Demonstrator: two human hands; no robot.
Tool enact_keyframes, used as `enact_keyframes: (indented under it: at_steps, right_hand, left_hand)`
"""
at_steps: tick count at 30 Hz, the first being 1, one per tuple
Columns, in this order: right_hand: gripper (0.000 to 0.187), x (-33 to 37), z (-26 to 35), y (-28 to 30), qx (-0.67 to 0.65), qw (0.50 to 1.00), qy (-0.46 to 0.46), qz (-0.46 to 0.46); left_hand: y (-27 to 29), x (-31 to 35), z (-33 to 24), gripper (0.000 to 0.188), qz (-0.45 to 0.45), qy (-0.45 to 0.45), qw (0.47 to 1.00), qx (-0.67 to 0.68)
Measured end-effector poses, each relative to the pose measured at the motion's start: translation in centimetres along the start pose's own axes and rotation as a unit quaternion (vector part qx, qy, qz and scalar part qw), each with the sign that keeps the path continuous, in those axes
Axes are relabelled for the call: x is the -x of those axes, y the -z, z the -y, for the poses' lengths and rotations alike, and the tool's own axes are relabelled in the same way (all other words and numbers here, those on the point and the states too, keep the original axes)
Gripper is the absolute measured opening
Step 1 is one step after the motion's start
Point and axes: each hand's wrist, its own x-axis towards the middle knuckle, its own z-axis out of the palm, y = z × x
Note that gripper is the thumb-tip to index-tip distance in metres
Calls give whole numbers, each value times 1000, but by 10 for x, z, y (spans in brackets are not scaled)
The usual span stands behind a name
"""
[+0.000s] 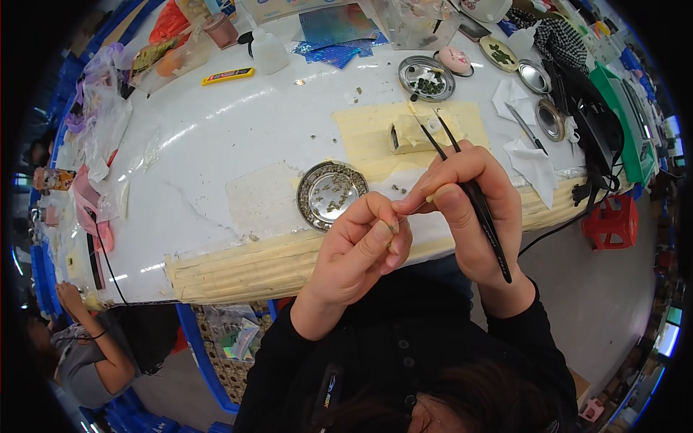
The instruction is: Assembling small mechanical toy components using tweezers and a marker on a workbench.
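Observation:
My left hand (357, 249) is closed in a pinch near the table's front edge, its fingertips around something tiny that I cannot make out. Close beside it, my right hand (480, 206) holds black tweezers (485, 220) across the palm, their two points apart and aimed away from me. The right thumb and forefinger also pinch toward the left fingertips, with a thin pale strand or pin (419, 208) between the hands. Just beyond my left hand lies a round metal dish (336, 193) of small metallic bits. A small block wrapped in cream tape (415, 137) sits past the tweezers' tips.
At the back right is another metal dish (444, 70) with dark green pieces, near a pink oval case (455, 60). A pen-like tool (527, 128) lies on white paper. A yellow box (228, 76) and white bottle (270, 54) are further back. Another person (97, 353) sits at left.

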Motion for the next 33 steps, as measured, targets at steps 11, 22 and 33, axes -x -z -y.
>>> enact_keyframes:
  at_steps: [11,22,33]
  right_hand:
    - [11,0,0,-3,-66,998,-11,-9]
    - [14,-4,-10,9,-24,989,85,-116]
    - [6,-41,-36,37,433,859,208,-177]
  left_hand:
    - [0,0,0,9,6,-4,1000,6]
    - [-5,-1,-1,7,-11,-5,1000,10]
    - [-7,-1,-3,6,-1,6,998,56]
